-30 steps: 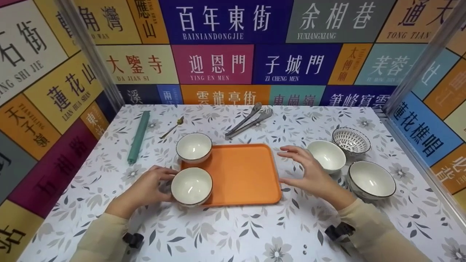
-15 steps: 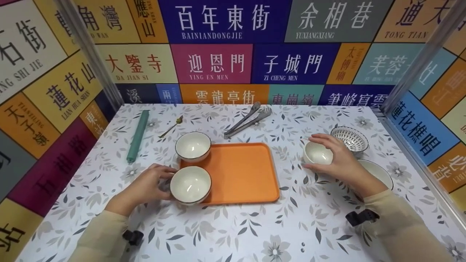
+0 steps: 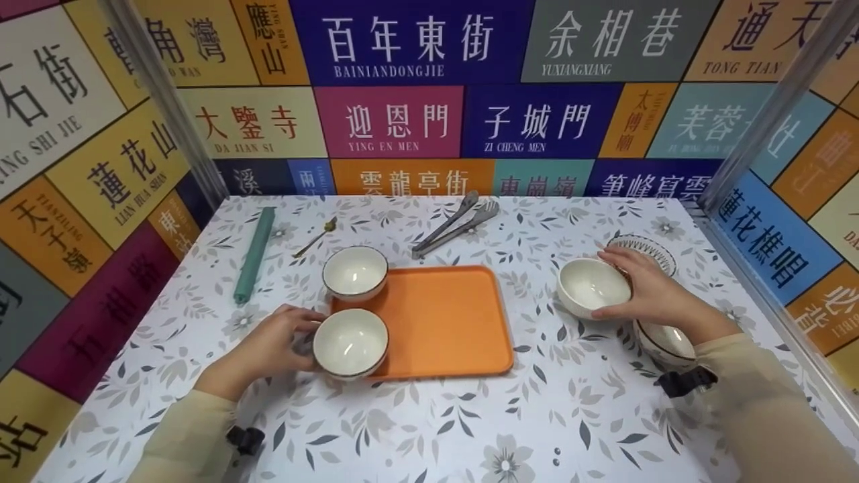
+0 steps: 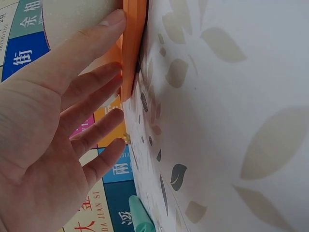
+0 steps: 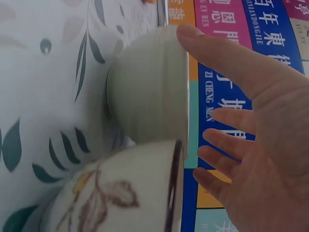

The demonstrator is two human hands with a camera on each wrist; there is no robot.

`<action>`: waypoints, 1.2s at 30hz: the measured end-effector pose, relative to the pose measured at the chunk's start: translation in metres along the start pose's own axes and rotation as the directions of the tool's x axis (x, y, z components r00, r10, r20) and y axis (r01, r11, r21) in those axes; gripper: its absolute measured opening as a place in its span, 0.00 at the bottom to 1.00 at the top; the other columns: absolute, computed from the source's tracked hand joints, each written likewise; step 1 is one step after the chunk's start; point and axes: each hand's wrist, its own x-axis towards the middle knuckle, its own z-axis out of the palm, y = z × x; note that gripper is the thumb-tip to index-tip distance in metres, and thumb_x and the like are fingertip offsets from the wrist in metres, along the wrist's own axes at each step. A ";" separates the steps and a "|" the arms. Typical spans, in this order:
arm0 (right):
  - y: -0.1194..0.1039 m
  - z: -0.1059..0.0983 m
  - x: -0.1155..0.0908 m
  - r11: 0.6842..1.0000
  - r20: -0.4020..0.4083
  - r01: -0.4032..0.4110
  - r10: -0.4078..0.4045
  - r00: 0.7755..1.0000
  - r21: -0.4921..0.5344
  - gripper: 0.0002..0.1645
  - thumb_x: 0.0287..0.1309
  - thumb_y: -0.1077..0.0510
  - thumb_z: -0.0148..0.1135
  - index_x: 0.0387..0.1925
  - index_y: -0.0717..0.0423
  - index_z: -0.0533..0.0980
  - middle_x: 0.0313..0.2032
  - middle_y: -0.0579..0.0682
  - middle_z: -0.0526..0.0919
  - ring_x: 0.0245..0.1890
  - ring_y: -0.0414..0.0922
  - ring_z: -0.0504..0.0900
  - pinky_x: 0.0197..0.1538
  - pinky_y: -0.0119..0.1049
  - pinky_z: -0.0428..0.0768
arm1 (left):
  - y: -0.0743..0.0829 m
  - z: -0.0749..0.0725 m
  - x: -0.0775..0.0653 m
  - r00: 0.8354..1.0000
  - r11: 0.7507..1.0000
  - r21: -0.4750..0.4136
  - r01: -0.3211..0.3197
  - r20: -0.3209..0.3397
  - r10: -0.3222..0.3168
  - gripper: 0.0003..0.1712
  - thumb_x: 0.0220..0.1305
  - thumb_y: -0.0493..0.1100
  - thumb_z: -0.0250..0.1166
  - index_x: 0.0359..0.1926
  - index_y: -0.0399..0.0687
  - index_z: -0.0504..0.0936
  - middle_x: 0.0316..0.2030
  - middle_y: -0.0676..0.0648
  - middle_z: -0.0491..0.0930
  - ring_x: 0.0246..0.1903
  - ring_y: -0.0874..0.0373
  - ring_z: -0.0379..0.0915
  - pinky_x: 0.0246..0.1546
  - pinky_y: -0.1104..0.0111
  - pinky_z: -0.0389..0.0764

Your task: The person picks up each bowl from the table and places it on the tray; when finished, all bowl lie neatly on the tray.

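My left hand [image 3: 275,345] is beside the front pale bowl [image 3: 351,342], which overlaps the left part of the orange tray [image 3: 446,322]. Its thumb and loosely extended fingers reach to the bowl and tray edge in the left wrist view. Another pale bowl [image 3: 356,274] stands just behind. On the right, my right hand [image 3: 661,295] reaches around a plain pale bowl [image 3: 590,292]. The thumb is at that bowl's rim, while the fingers spread loosely above rim level in the right wrist view. Close by stands a dark-rimmed bowl with brown flowers [image 5: 120,198], partly hidden by the forearm in the head view.
A patterned bowl [image 3: 654,249] sits behind the right hand, partly covered. Grey tongs [image 3: 453,228] and a small gold spoon [image 3: 315,238] lie beyond the tray. A green roll [image 3: 255,255] is at far left. Printed panels [image 3: 389,121] wall the table.
My right hand has moved right from the tray's edge to the plain bowl, its forearm now covering part of the flowered bowl. The left hand has stayed by the front bowl.
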 end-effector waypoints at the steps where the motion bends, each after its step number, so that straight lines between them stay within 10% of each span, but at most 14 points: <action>1: 0.002 -0.001 0.000 1.000 0.008 -0.004 0.004 1.000 -0.009 0.68 0.38 0.39 0.86 0.75 0.64 0.63 0.76 0.68 0.59 0.76 0.72 0.52 0.71 0.75 0.54 | 0.000 0.000 0.000 1.000 1.000 0.001 0.002 0.002 -0.002 0.33 0.44 0.42 0.83 0.55 0.40 0.88 0.59 0.44 0.84 0.60 0.44 0.73 0.63 0.46 0.76; 20: 0.016 0.003 0.006 0.997 0.016 -0.035 0.036 0.999 -0.071 0.70 0.31 0.31 0.85 0.72 0.61 0.68 0.72 0.68 0.67 0.73 0.69 0.61 0.70 0.75 0.54 | 0.000 0.001 -0.001 1.000 1.000 -0.005 0.025 0.015 -0.025 0.33 0.44 0.44 0.84 0.55 0.42 0.88 0.60 0.45 0.83 0.61 0.45 0.72 0.64 0.45 0.75; 36: 0.010 0.005 0.005 0.992 -0.129 -0.060 0.074 0.989 0.108 0.70 0.27 0.37 0.90 0.72 0.60 0.69 0.71 0.60 0.67 0.71 0.66 0.63 0.70 0.73 0.60 | 0.003 -0.002 0.000 1.000 1.000 -0.013 0.026 0.008 -0.026 0.33 0.45 0.42 0.83 0.55 0.42 0.88 0.60 0.45 0.83 0.61 0.45 0.72 0.63 0.46 0.75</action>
